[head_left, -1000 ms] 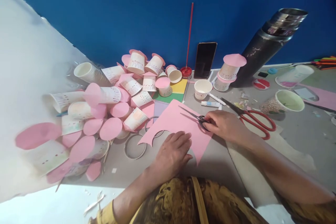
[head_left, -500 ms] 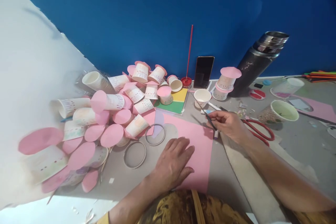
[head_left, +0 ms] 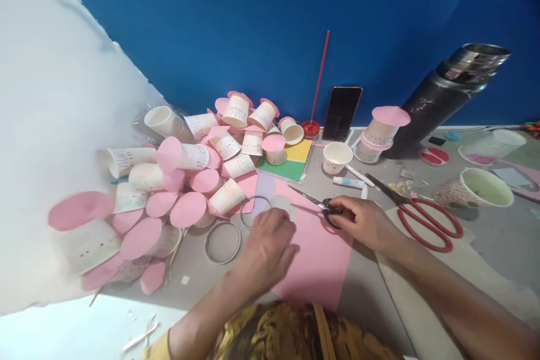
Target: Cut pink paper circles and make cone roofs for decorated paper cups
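Observation:
A pair of small black-handled scissors [head_left: 314, 200] is in my right hand [head_left: 363, 222]. Its fingers wrap the handles, and the blades point left over a pink paper sheet [head_left: 316, 270]. My left hand [head_left: 270, 244] lies on the left part of this sheet, thumb apart and fingers bent, their tips partly hidden. Just beyond its fingers is a grey ring [head_left: 247, 219], with a second grey ring [head_left: 206, 253] to the left. A pale grey disc [head_left: 282, 202] lies at the sheet's far edge.
Paper cups with pink discs [head_left: 189, 209] are heaped on the left. Red-handled scissors [head_left: 453, 230] lie at right on pale cloth [head_left: 472, 261]. Behind stand a white cup [head_left: 337, 157], a glue tube [head_left: 348, 181], a phone [head_left: 342, 112], stacked cups [head_left: 382, 134] and a dark flask [head_left: 439, 104].
My right hand has brought the small scissors down and left, over the pink sheet. My left hand has moved forward toward the grey ring and bent its fingers. The view has shifted slightly.

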Motion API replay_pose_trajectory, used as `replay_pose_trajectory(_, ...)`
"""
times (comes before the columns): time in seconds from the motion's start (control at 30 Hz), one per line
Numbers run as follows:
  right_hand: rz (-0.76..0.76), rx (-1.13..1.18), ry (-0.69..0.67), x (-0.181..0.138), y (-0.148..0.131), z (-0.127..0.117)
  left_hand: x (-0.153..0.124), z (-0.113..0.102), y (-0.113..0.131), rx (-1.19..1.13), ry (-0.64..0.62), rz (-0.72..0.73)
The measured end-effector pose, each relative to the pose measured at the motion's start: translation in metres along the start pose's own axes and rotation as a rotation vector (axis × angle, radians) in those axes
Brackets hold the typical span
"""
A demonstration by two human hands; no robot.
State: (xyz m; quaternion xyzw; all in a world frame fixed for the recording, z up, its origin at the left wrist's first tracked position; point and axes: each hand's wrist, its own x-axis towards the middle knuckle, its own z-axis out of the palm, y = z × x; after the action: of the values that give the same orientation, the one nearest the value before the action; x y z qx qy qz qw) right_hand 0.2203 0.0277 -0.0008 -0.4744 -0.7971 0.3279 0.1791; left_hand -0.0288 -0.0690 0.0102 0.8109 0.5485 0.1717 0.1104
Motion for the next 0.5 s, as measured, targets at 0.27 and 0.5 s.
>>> replay_pose_trajectory(0.27,-0.016,0.098,0.215,0.0,0.01,-0.004,-0.02,-0.006,-0.03,0.277,0.096,-0.272)
replay_pose_trajectory(0.5,0.079,0.291,0.241,0.002,0.019,-0.006,-0.016,-0.005,-0.024,0.232,0.202,-0.151)
